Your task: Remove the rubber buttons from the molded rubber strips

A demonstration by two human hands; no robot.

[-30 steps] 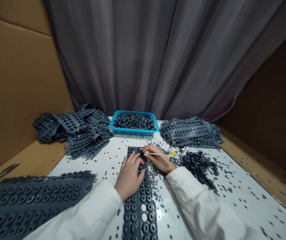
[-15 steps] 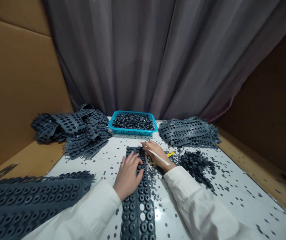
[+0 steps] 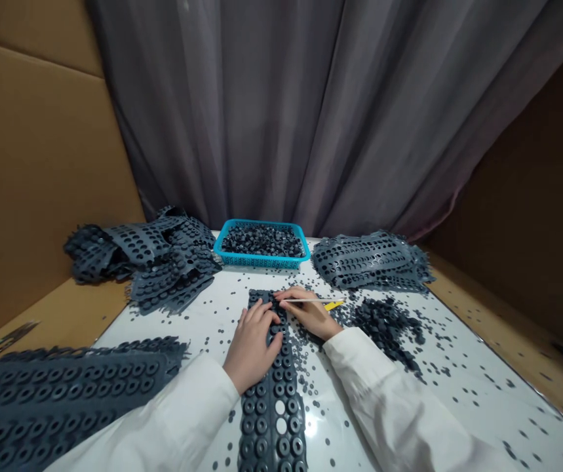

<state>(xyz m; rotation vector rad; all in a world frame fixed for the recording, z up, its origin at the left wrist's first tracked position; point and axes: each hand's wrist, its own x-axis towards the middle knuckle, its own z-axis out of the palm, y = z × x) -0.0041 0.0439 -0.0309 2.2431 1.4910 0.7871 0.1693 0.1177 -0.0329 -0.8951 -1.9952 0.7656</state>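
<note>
Head view, left to right:
1. Punched rubber sheets (image 3: 143, 259) heaped at 10 o'clock from the hands.
2. Left hand (image 3: 254, 344): fingers spread, pressing on a grey rubber strip (image 3: 272, 406), running toward 6 o'clock on the white surface (image 3: 458, 387).
3. Blue basket (image 3: 261, 263) of rubber washers, 12 o'clock.
4. Right hand (image 3: 310, 313): fingers closed on a thin yellow-ended pick (image 3: 310, 301), its tip at the strip.
5. Loose washers (image 3: 387, 328), 3 o'clock.

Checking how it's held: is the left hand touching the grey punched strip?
Touching: the head view shows the left hand lying flat on the grey punched strip, fingers on its surface.
</note>
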